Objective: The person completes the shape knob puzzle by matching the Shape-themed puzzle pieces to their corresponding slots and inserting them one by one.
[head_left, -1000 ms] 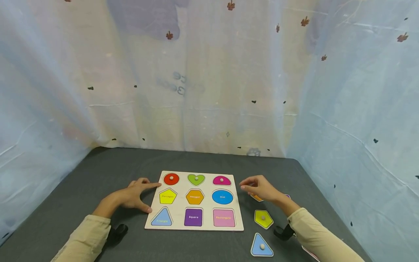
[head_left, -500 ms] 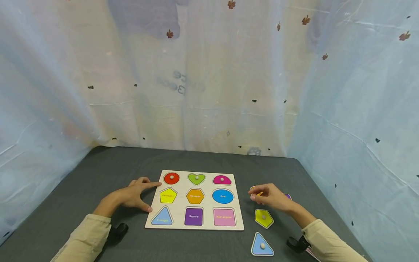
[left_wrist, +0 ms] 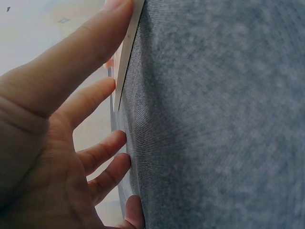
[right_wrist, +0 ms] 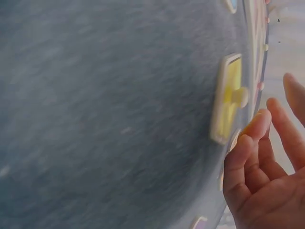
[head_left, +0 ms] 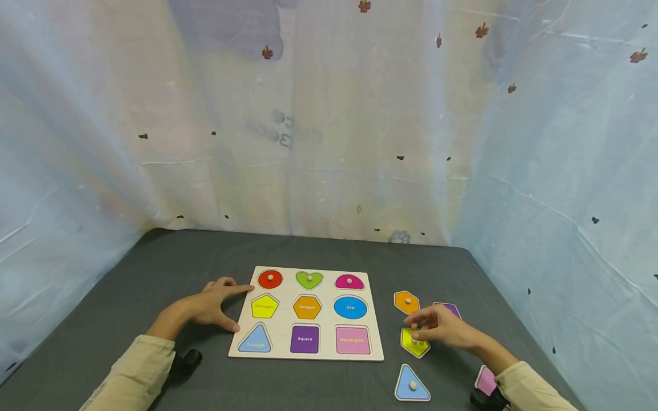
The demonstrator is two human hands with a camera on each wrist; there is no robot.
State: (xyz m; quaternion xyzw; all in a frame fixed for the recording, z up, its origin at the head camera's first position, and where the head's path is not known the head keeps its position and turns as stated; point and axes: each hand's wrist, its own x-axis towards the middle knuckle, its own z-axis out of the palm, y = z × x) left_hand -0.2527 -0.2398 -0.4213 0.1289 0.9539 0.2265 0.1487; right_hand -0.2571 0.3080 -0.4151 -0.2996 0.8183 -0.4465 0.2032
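A wooden shape puzzle board [head_left: 328,354] lies on the dark grey cloth. My left hand [head_left: 213,306] is spread at its left edge, the index finger and thumb touching the rim; the left wrist view shows this hand [left_wrist: 62,138] with its fingers apart. My right hand [head_left: 444,328] hovers over the yellow pentagon piece [head_left: 413,349], thumb and index finger around the height of its knob. Seen from the right wrist, the fingertips are just short of the yellow piece's knob [right_wrist: 242,97], and nothing is between them.
An orange hexagon piece [head_left: 406,302] and a purple piece [head_left: 452,309] lie beyond my right hand. Nearer are a blue triangle piece [head_left: 412,383] and a pink piece [head_left: 485,379] partly behind the wrist. Red circle [head_left: 269,274], green heart [head_left: 304,284] and magenta half-circle [head_left: 354,286] pieces sit in the board.
My right hand has moved from beside the board's right edge, across the orange hexagon piece, to the yellow pentagon piece. The hexagon is now uncovered. My left hand stays in place.
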